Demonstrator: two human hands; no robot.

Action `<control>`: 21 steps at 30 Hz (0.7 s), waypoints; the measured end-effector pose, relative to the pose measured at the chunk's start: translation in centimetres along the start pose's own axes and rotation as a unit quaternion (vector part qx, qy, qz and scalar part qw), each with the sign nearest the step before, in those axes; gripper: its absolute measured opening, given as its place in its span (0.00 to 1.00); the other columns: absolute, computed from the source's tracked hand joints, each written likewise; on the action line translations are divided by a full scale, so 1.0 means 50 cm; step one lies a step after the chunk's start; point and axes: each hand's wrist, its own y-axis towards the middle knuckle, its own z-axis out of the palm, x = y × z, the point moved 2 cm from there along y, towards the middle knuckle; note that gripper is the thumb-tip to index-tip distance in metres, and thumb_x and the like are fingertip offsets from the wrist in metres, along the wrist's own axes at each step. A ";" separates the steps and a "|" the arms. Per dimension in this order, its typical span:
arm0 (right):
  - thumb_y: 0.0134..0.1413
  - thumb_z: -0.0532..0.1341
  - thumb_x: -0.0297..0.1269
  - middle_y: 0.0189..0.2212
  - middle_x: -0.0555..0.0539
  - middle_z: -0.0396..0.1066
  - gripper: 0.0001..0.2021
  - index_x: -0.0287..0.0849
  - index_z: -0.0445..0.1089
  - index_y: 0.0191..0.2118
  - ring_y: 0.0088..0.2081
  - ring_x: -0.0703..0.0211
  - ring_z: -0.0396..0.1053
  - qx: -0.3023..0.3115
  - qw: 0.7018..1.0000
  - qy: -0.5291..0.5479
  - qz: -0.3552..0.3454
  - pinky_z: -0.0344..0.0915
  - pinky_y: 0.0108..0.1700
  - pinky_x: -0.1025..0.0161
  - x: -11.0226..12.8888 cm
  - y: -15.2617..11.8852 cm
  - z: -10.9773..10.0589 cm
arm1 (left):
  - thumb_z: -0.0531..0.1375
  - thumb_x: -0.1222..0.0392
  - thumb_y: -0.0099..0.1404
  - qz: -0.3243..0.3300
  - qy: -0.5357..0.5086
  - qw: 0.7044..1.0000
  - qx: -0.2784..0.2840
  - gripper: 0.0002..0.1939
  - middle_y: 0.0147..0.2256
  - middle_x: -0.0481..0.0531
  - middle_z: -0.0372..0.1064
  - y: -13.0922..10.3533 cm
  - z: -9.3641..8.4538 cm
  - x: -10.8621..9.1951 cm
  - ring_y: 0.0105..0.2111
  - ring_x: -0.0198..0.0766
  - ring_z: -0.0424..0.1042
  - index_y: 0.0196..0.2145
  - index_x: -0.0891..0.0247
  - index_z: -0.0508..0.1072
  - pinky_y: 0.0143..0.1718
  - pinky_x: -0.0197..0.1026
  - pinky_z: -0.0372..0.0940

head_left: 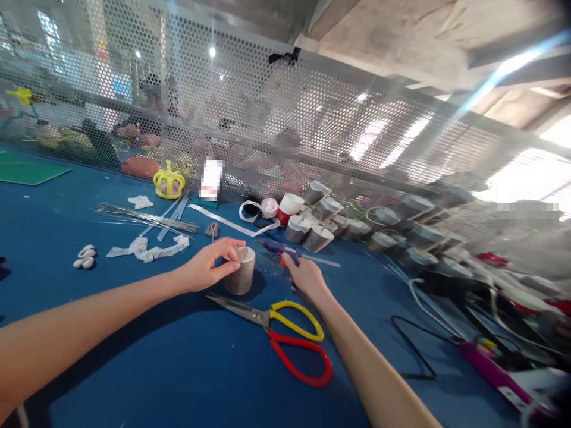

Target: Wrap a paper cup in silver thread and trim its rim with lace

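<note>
My left hand (213,266) has its thumb and fingers closed on the rim of a small grey cup (241,279), which stands upright on the blue table. Wrapped in my right hand (307,278) is a blue hot glue gun (292,251) with an orange-red trigger. Its nozzle points left, just above and beyond the cup. A translucent glue stick (328,261) shows behind the gun. Large scissors (267,324) with one yellow and one red handle lie spread on the table, close in front of the cup.
Many grey cups (319,238) are heaped at the back right. White ribbon (232,223), thin wires (147,217), crumpled white strips (149,249) and a yellow crown-shaped piece (169,181) lie left and back. A purple power strip (495,374) with cords sits right. A perforated metal screen (250,119) bounds the table.
</note>
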 end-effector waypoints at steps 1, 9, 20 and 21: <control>0.50 0.56 0.45 0.08 0.49 0.61 0.18 0.43 0.62 0.15 0.13 0.57 0.63 -0.005 1.000 -0.029 -0.007 0.59 0.22 0.61 0.002 0.002 0.001 | 0.53 0.65 0.61 0.007 0.009 1.000 0.001 0.05 0.49 0.60 0.63 0.000 0.001 0.000 0.52 0.43 0.61 0.27 0.64 0.63 0.51 0.48 0.56; 0.54 0.54 0.38 0.34 0.37 0.70 0.12 0.39 0.70 0.27 0.41 0.48 0.66 -0.041 0.971 -0.136 -0.193 0.58 0.41 0.57 0.123 -0.058 -0.020 | 0.52 0.64 0.61 0.026 0.045 0.998 0.025 0.06 0.50 0.60 0.60 -0.001 0.002 -0.010 0.55 0.45 0.56 0.27 0.64 0.64 0.53 0.51 0.54; 0.43 0.53 0.25 0.13 0.54 0.55 0.13 0.39 0.64 0.13 0.18 0.67 0.52 0.216 0.928 -0.061 -0.298 0.48 0.23 0.65 0.256 -0.096 0.018 | 0.53 0.65 0.61 0.045 0.043 0.998 0.018 0.05 0.44 0.56 0.59 0.001 0.000 -0.008 0.49 0.41 0.60 0.27 0.64 0.65 0.51 0.45 0.57; 0.44 0.52 0.26 0.13 0.54 0.55 0.13 0.39 0.64 0.14 0.18 0.67 0.52 0.223 0.930 -0.043 -0.289 0.48 0.23 0.66 0.256 -0.097 0.017 | 0.53 0.65 0.61 0.048 0.045 0.998 0.017 0.05 0.43 0.55 0.60 0.001 0.000 -0.007 0.49 0.40 0.60 0.27 0.64 0.65 0.50 0.45 0.58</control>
